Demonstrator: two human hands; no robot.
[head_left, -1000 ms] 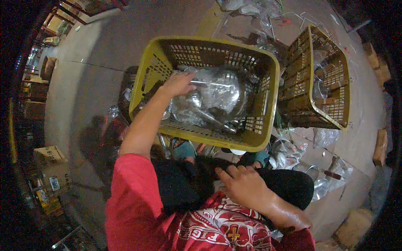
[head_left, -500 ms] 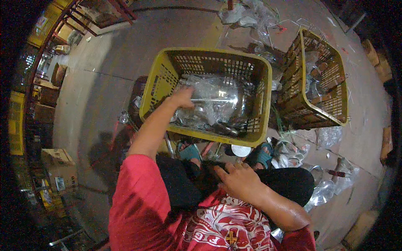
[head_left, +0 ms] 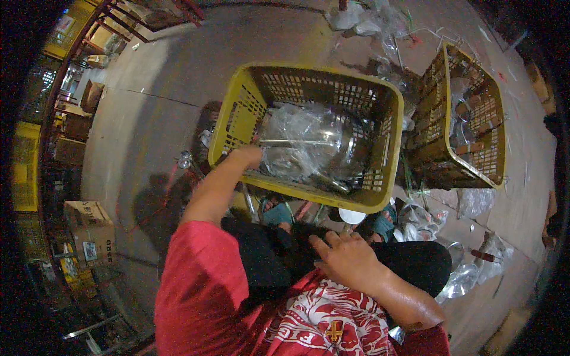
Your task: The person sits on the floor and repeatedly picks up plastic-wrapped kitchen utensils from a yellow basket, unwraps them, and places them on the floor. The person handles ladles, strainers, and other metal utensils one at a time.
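A yellow plastic basket [head_left: 389, 160] stands in front of my knees, holding shiny metalware in crumpled clear plastic wrap [head_left: 294, 127]. A thin bright bar [head_left: 297, 142] crosses the wrapped pieces, whose exact kind I cannot make out. My left hand [head_left: 252, 156] reaches over the basket's near left side, at the left end of the wrapped pieces; its fingers are mostly hidden, so any hold is unclear. On my thigh lies my right hand [head_left: 349, 256], with fingers loosely spread and nothing in them.
Another yellow basket [head_left: 449, 118], tilted, stands to the right with metal pieces inside. Clear plastic bags [head_left: 371, 21] lie beyond on the floor. Bagged shiny pieces [head_left: 421, 219] lie by my right foot. A cardboard box [head_left: 92, 234] is at left, near a dark red rack [head_left: 56, 89].
My left hand has drawn back from on top of the wrapped pieces toward the basket's near left side. The whole view has shifted slightly; my right hand stays on my thigh.
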